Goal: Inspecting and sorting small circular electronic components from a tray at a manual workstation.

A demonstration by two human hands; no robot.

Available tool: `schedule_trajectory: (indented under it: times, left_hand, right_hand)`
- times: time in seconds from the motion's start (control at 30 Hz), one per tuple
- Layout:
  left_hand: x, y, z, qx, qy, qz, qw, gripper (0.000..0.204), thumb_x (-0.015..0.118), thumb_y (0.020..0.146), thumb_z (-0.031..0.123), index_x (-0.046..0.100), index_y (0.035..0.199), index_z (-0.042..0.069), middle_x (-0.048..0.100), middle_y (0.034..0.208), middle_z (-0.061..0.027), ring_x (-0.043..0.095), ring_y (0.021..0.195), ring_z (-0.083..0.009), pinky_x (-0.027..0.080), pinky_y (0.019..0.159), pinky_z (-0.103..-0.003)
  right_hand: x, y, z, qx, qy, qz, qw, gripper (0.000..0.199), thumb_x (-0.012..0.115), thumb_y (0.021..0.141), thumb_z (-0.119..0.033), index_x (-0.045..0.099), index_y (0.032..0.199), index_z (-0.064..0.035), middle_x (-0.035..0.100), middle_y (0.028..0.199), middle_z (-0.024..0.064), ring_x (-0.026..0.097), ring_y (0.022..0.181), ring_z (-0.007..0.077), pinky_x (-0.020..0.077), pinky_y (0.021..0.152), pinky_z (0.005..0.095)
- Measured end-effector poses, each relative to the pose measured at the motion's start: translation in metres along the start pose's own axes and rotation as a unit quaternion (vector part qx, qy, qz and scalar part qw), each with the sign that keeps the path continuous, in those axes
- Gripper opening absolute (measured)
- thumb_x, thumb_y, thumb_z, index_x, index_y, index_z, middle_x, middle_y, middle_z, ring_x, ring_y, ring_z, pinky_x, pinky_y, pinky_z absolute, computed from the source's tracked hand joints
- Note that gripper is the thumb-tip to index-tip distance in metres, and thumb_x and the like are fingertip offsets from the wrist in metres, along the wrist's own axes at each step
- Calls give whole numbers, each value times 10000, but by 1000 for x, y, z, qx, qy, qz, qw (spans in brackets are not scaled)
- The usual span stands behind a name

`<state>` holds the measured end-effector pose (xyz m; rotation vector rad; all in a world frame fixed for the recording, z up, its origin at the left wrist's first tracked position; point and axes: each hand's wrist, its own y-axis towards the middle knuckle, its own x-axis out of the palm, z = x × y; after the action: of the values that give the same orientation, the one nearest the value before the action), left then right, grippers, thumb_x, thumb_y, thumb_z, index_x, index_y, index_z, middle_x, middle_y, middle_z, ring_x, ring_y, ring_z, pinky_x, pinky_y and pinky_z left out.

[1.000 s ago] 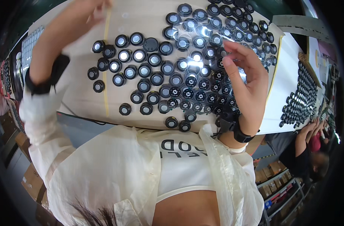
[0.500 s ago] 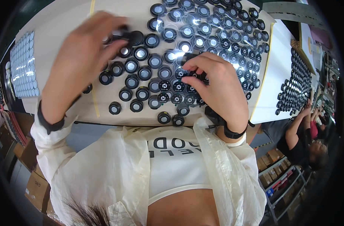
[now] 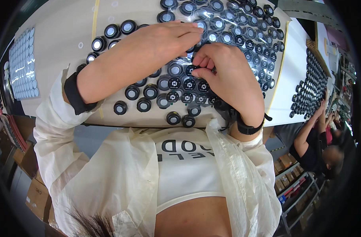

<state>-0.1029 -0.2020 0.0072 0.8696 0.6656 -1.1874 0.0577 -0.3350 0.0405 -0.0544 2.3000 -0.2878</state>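
Black round parts (image 3: 132,92), stickered clear sheet (image 3: 189,84).
Left hand (image 3: 168,37): fingers pressed together, grip unclear. Right hand (image 3: 223,65): thumb near forefinger at sheet; pinch cannot be told.

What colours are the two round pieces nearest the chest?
The pieces are black with pale grey centres, best in head view.

Black round pieces (image 3: 150,91), clear sheet (image 3: 251,53) over part of them
Pieces grey-centred, centres uppermost, some loosely spread left of sheet; sheet glossy, glare-streaked, bearing rows of black round labels (image 3: 189,84), white-marked
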Motion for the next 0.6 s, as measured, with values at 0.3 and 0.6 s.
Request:
schedule_trajectory:
  times: [0.3,0.6]
  left_hand:
    - [1,-1,-4,-8,-2,3,1000,312,709,801,17,602,1094,12,595,1337,-131,585,1216,-309,529,970,-411]
    - [-51,6,7,-80,-213,18,974,477,726,817,20,610,1279,36,647,1179,-106,643,1078,-238,509,888,-338]
  right_hand:
    - [-7,-18,-23,2,-1,26,1000,159,766,708,36,687,843,9,662,788,114,655,679,225,527,640,305]
    - [-36,-26,-21,14,260,114,959,91,761,813,-6,682,856,0,680,864,39,636,816,105,508,687,226]
